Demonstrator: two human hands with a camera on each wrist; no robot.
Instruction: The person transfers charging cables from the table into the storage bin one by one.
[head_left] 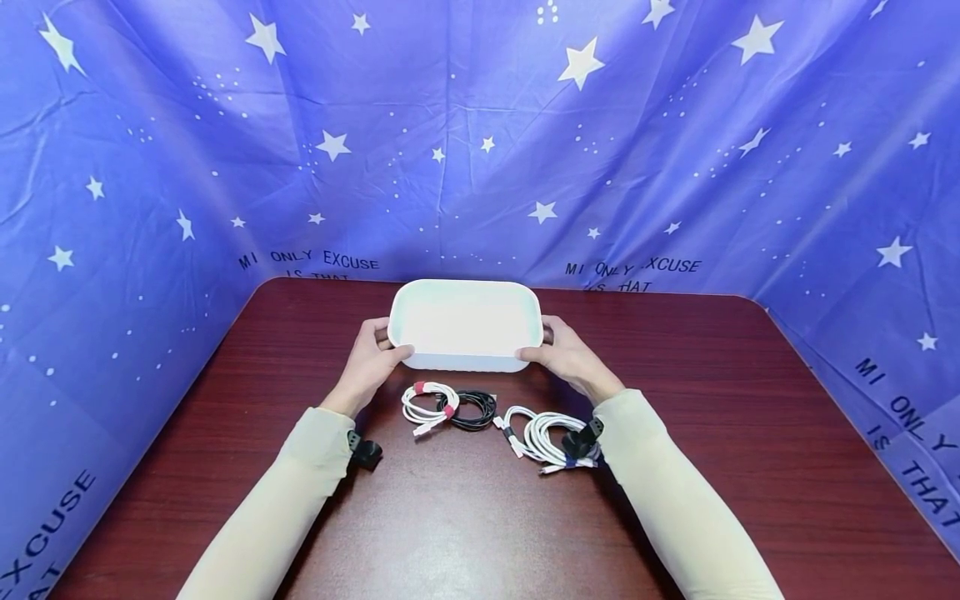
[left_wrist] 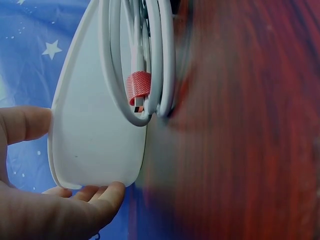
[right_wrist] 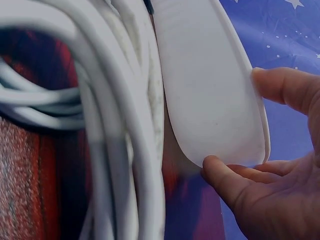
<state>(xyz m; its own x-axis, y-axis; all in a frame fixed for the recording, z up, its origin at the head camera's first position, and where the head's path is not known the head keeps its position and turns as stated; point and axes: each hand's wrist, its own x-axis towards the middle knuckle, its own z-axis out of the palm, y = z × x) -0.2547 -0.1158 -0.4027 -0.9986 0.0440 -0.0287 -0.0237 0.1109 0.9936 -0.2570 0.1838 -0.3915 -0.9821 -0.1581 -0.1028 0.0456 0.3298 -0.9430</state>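
Note:
A white rectangular bin [head_left: 465,362] with rounded corners is at the table's far side, held between both hands. The left hand [head_left: 369,358] grips its left end, thumb on the near rim and fingers at the side. At the other end the right hand [head_left: 567,354] grips it the same way. In the left wrist view the thumb and fingers of the left hand [left_wrist: 65,200] clasp the bin [left_wrist: 95,145]. The right wrist view has the right hand [right_wrist: 275,185] holding the bin's [right_wrist: 215,100] other end. Whether the bin's base touches the table is unclear.
Nearer than the bin lie a white cable coil [head_left: 431,407] with red straps, a black cable coil [head_left: 476,410] partly beneath it, and larger white coiled cables [head_left: 542,433] under the right wrist. A blue star-printed curtain [head_left: 480,192] encloses the dark red table [head_left: 750,417].

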